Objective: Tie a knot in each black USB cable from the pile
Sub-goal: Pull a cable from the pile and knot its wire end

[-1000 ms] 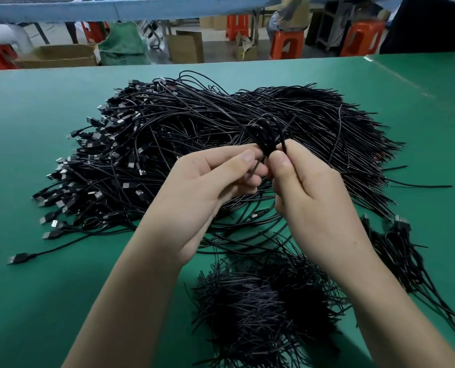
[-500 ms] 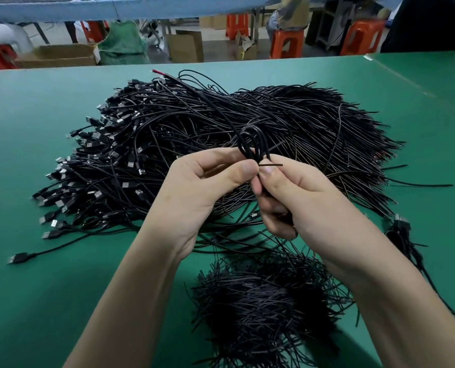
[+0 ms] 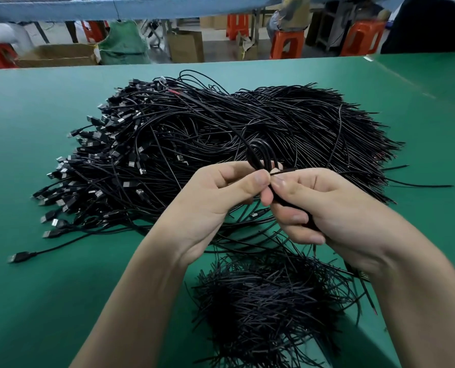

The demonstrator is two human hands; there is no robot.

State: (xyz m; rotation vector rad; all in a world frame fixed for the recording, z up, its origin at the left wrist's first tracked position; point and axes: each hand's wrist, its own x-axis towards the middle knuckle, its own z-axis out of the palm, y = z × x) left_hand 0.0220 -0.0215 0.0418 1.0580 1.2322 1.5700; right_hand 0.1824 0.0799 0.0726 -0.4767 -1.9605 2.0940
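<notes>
- The left hand [image 3: 215, 200] and right hand [image 3: 335, 216] are both pinching the same black cable [image 3: 258, 161], thumb tips nearly touching, right at the point where it crosses itself.
- Big change from a second ago: back then the cable was a tight little bunch squeezed between the fingertips. Now it's opened into a clear round loop [image 3: 262, 141] standing just above both thumbs.
- A short stub end [image 3: 284, 170] now pokes out sideways just over the right thumb. Looks like the free end that's been fed across the loop.
- The right hand has also rolled over. Its back was facing the camera before; now the curled fingers face up, wrapped round a strand running down through the palm.
- The long part of the cable trails from the loop up and away past the left hand, over the big pile [image 3: 247, 112] beyond both hands.
- What it means: the knot looks formed but not tightened. Best guess is the next bit is pulling the two sides apart to snug it down.
- Risk here is the stub slipping back out of the loop, since it's short.
- The heap [image 3: 269, 301] of cables on the table [image 3: 61, 301], just nearer than the wrists, sits as before. The pile is still huge, so loads left to do.
</notes>
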